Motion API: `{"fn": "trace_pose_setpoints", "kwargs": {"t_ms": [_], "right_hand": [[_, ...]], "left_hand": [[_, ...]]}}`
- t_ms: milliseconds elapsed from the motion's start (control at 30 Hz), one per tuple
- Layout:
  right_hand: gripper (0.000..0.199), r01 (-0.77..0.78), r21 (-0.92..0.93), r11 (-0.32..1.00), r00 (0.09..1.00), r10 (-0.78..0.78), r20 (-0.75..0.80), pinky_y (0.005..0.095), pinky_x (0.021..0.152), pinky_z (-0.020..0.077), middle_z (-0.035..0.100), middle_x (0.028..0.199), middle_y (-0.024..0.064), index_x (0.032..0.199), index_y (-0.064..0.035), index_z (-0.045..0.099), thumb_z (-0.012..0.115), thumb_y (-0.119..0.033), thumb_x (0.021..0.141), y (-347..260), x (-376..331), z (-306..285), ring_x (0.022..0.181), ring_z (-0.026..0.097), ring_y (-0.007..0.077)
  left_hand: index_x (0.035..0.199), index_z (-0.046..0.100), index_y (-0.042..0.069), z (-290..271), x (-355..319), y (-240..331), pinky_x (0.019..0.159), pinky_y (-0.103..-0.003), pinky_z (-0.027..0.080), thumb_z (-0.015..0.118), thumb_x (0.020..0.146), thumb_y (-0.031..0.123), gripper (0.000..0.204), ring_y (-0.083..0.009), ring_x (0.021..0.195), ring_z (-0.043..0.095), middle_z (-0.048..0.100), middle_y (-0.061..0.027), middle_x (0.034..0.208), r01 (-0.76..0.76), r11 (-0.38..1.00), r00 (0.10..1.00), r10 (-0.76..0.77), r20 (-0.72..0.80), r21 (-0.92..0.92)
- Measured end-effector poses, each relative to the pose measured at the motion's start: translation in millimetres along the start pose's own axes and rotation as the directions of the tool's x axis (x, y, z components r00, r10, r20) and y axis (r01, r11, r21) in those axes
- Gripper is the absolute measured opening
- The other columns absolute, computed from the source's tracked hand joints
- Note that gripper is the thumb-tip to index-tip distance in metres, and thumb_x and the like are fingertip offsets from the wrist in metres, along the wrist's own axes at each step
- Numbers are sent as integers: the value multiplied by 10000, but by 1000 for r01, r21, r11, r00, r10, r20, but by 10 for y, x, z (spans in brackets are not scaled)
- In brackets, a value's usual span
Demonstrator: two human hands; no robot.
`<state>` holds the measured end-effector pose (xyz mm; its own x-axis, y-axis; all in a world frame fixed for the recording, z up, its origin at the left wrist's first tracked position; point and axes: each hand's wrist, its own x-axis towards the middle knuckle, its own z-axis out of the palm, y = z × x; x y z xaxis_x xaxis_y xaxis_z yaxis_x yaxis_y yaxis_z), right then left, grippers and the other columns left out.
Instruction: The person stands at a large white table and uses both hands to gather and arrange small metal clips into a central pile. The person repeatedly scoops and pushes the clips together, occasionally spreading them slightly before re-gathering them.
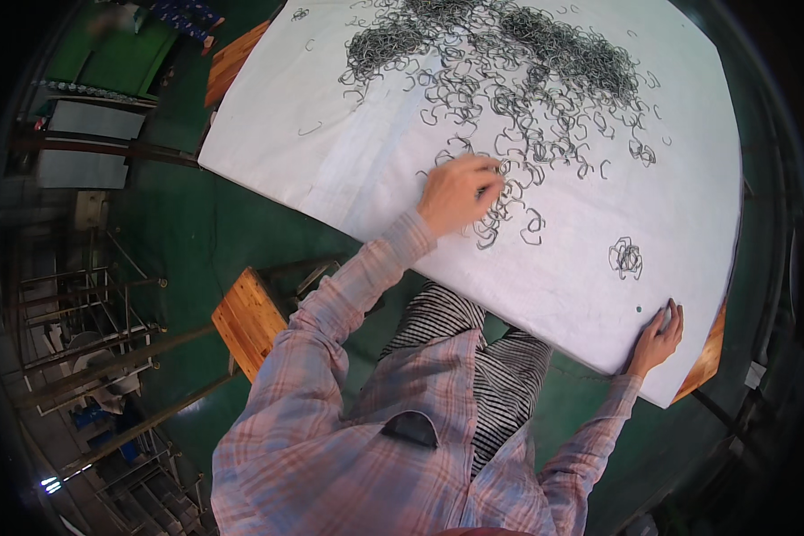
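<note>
My left hand reaches over the near edge of a scattered spread of small dark metal wire hooks, bent into open C shapes. Its fingers curl down among the loose hooks; whether one is between the fingertips is hidden. On the white-covered table, close to its near right corner, rests my right hand with fingers stretched out and nothing visible in it. A small separate cluster of wire hooks lies just beyond my right hand, beside a tiny dark dot on the cover.
Denser heaps of hooks cover the table's far side. A wooden stool stands left of my legs, and another wooden piece shows under the right corner. Metal racks stand on the green floor at left.
</note>
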<state>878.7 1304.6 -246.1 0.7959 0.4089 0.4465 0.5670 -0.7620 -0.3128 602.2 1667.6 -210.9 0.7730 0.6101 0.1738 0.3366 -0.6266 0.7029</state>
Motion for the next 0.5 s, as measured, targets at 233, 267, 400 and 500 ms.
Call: {"fn": "trace_pose_setpoints", "kwargs": {"t_ms": [233, 267, 400, 500], "right_hand": [[272, 38, -50, 998, 999, -38, 9, 418, 965, 429, 584, 1277, 125, 1178, -119, 637, 562, -181, 924, 58, 13, 41, 1169, 537, 317], [272, 39, -51, 998, 999, -39, 3, 417, 961, 431, 584, 1276, 123, 1180, -124, 634, 562, -188, 925, 65, 17, 41, 1164, 538, 318], [275, 19, -41, 999, 1000, -19, 2, 426, 963, 423, 577, 1286, 116, 1184, -132, 633, 565, -202, 926, 11, 10, 35, 1175, 530, 313], [279, 10, -41, 999, 1000, -10, 1, 433, 966, 413, 569, 1301, 101, 1192, -146, 631, 563, -215, 929, -17, 10, 29, 1186, 522, 305]], "left_hand": [[941, 733, 143, -78, 932, -585, 841, -383, 480, 714, 788, 187, 160, -260, 975, 568, 618, -46, 995, 80, 985, 889, -1, -457, 152], [964, 728, 150, -74, 1062, -618, 852, -383, 476, 719, 783, 188, 185, -261, 996, 556, 609, -47, 1015, 90, 981, 874, 6, -486, 173], [904, 715, 156, 5, 1314, -745, 872, -387, 466, 750, 750, 180, 159, -276, 1025, 527, 590, -59, 1007, 149, 950, 903, -18, -429, 274], [818, 718, 143, -72, 1362, -777, 869, -380, 465, 766, 738, 201, 109, -275, 1036, 524, 594, -64, 994, 204, 935, 929, -91, -360, 290]]}}
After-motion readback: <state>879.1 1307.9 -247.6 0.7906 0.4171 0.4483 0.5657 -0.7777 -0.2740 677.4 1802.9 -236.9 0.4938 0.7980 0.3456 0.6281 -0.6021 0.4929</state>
